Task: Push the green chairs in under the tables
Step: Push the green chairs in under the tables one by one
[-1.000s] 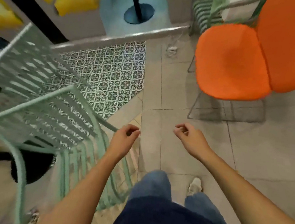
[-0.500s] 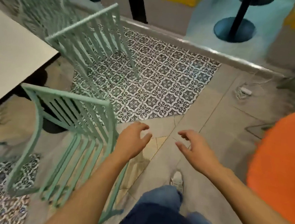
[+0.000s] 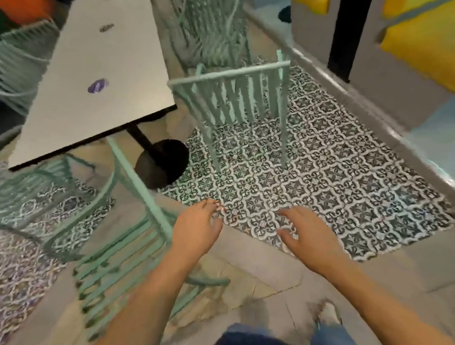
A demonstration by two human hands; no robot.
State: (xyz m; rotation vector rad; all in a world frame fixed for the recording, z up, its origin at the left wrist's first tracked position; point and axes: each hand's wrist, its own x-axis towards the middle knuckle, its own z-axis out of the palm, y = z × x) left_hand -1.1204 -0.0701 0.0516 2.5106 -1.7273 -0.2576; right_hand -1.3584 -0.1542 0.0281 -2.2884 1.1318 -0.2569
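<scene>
The left hand [image 3: 197, 228] has its fingers [image 3: 214, 208] loosely spread and grips nothing; the right hand [image 3: 308, 237] is equally relaxed and empty. Half a second ago both hovered much the same, but the view has swung towards the counter [image 3: 100, 75]. The near green chair [image 3: 123, 235] sits at 9 o'clock from the left hand, partly under the counter; the second green chair [image 3: 235, 96], at 12 o'clock, stands clear, probably next. No legible writing shows; a purple mark [image 3: 98, 85] is blurred.
</scene>
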